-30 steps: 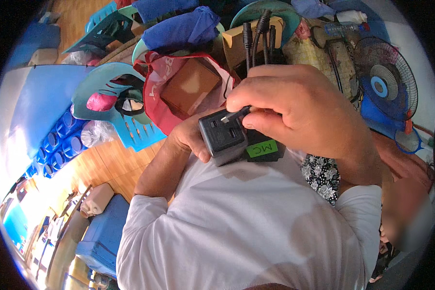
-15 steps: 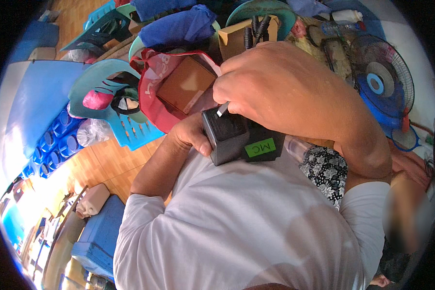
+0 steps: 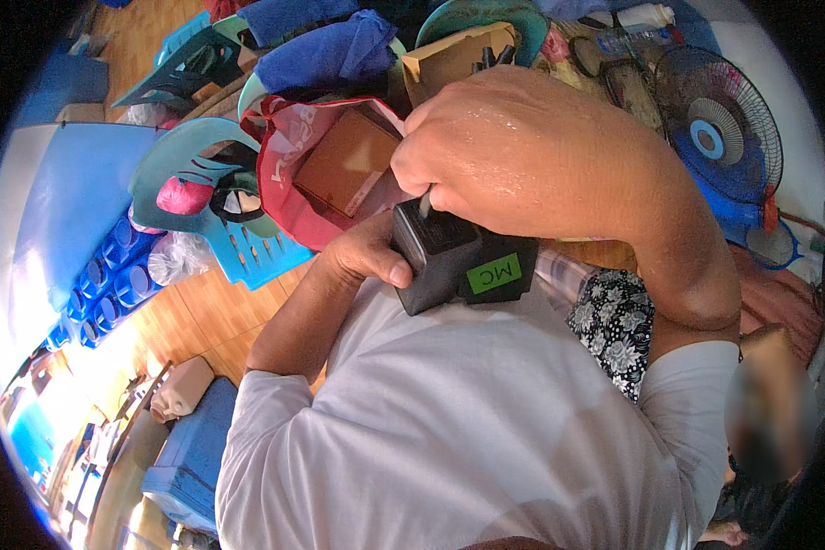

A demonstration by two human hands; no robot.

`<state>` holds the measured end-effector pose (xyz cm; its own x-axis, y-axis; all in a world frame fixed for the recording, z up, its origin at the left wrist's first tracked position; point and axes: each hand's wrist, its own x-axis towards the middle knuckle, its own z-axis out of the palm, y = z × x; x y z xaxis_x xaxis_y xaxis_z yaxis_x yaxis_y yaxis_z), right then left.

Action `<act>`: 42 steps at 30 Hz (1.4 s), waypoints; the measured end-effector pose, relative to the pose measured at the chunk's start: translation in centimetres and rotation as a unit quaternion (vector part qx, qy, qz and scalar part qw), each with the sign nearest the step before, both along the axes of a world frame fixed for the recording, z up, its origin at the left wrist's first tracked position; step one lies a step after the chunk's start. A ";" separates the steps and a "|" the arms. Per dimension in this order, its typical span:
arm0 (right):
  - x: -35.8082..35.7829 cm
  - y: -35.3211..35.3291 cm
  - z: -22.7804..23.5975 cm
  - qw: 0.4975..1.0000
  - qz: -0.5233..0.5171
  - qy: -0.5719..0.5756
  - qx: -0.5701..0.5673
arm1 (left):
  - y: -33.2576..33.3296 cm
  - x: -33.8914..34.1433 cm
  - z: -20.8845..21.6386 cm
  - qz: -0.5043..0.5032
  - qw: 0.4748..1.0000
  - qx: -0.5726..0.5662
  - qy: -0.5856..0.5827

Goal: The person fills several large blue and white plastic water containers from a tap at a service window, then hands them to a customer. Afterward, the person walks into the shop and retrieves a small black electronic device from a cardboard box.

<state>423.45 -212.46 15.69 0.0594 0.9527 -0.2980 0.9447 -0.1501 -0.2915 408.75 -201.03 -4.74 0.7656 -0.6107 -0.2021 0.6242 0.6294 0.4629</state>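
A black box-shaped device (image 3: 440, 261) with a green label is held close to my white shirt. My left hand (image 3: 367, 252) grips its left side, thumb along the near face. Over the top face, my closed right hand (image 3: 513, 151) pinches a thin, metal-tipped piece (image 3: 425, 203), whose tip meets the device's upper edge; its rest is hidden in my fist. Dark ribbed ends (image 3: 493, 57) stick up behind the right hand; whether they belong to the held piece I cannot tell.
A red bag (image 3: 280, 197) holding a brown box (image 3: 348, 165) stands beyond my left hand. Around it are a turquoise plastic chair (image 3: 170, 156), an open carton (image 3: 440, 64) and blue cloth (image 3: 325, 50). A fan (image 3: 720, 137) and another person (image 3: 770, 403) are at the right.
The device has shifted slightly right within my view. My right hand has tilted, and the metal tip now shows less and stands more upright against the device's top.
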 end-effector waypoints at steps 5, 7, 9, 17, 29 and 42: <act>-0.7 -0.7 -0.2 1.000 -0.024 0.005 0.009 | -0.7 -0.5 -0.5 -0.001 1.000 -0.002 -0.005; -0.9 -0.8 -0.4 1.000 -0.021 -0.012 0.006 | -0.8 -0.8 -0.6 -0.009 1.000 0.001 -0.010; -1.1 -1.1 -0.3 1.000 -0.016 -0.016 0.000 | -0.9 -1.0 -0.6 -0.022 1.000 0.017 -0.006; -1.9 -1.7 0.3 0.998 -0.040 -0.019 -0.036 | -1.4 -1.5 0.2 -0.005 1.000 0.011 -0.026; -2.5 -2.2 0.6 0.999 -0.036 -0.027 -0.026 | -1.4 -1.5 0.9 -0.032 0.999 0.025 -0.025; -3.7 -2.0 1.3 1.000 -0.020 -0.008 0.009 | -1.0 -2.0 0.6 -0.040 0.998 0.014 -0.047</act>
<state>419.78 -214.47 17.01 0.1018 0.9549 -0.2790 0.9425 -0.1823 -0.2802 406.79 -202.08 -4.11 0.7313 -0.6656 -0.1493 0.6246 0.5655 0.5386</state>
